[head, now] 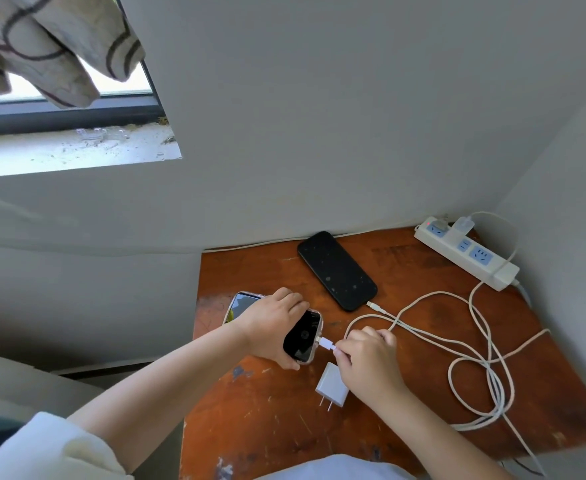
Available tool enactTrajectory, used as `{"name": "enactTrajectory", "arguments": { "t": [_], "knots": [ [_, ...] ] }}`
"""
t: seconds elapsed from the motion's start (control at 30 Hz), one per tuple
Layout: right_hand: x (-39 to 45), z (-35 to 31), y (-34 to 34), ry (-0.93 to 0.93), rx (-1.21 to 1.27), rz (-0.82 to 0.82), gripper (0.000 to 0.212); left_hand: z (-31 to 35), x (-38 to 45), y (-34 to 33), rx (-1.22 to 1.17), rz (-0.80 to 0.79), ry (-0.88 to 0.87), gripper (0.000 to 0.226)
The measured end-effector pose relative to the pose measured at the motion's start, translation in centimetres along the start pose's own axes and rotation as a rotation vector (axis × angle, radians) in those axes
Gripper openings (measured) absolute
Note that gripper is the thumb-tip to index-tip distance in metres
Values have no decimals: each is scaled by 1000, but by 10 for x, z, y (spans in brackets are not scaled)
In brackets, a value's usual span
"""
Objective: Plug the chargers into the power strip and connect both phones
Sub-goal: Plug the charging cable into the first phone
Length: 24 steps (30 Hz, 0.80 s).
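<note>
Left hand point(270, 327) grip clamped on cased phone point(302, 337) near table point(267, 427) left edge; right hand point(367, 358) grip pinching cable plug point(328, 343).

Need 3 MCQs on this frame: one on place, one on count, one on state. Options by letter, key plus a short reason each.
1. Where does the power strip lie on the table?
A. far right corner, by the wall
B. near left edge
C. under the black phone

2. How many phones are on or over the table?
A. one
B. two
C. three

3. What is the state of the loose white charger near the right hand?
A. plugged into the strip
B. lying unplugged, prongs bare
C. held in the left hand

Key: 1 A, the strip sits at the far right corner against the wall. 2 B, a black phone lies flat and a cased phone is in the left hand. 3 B, its two prongs point out over the tabletop, no socket around them.
</note>
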State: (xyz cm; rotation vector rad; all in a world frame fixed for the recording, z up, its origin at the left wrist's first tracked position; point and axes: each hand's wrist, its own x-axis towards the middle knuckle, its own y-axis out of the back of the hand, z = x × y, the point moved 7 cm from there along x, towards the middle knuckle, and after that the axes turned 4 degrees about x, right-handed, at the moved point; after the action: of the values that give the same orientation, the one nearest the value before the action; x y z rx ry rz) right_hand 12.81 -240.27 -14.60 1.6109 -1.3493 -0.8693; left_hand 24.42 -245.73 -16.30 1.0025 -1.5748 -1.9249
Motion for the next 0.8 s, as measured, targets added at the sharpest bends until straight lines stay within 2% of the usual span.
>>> {"name": "enactTrajectory", "arguments": {
  "t": [0.1, 0.23, 0.37, 0.43, 0.5, 0.6, 0.8],
  "knots": [
    [-2, -1, 2, 26, 5, 60, 13, 1, -1, 0, -3, 12, -1, 92],
    [-2, 5, -2, 0, 10, -2, 26, 5, -1, -1, 12, 10, -9, 94],
    [0, 5, 0, -8, -40, -1, 28, 5, 0, -2, 10, 17, -3, 94],
    [0, -1, 7, -1, -70, 28, 22, 6, 0, -3, 24, 14, -4, 95],
    [-2, -6, 13, 30, -124, 80, 6, 8, 0, -5, 44, 19, -1, 96],
    [-6, -9, 19, 31, -155, 160, 20, 9, -1, -8, 34, 50, 21, 96],
    [-12, -7, 20, 63, -202, 289, 23, 10, -4, -7, 41, 97, 40, 93]
  ]
}}
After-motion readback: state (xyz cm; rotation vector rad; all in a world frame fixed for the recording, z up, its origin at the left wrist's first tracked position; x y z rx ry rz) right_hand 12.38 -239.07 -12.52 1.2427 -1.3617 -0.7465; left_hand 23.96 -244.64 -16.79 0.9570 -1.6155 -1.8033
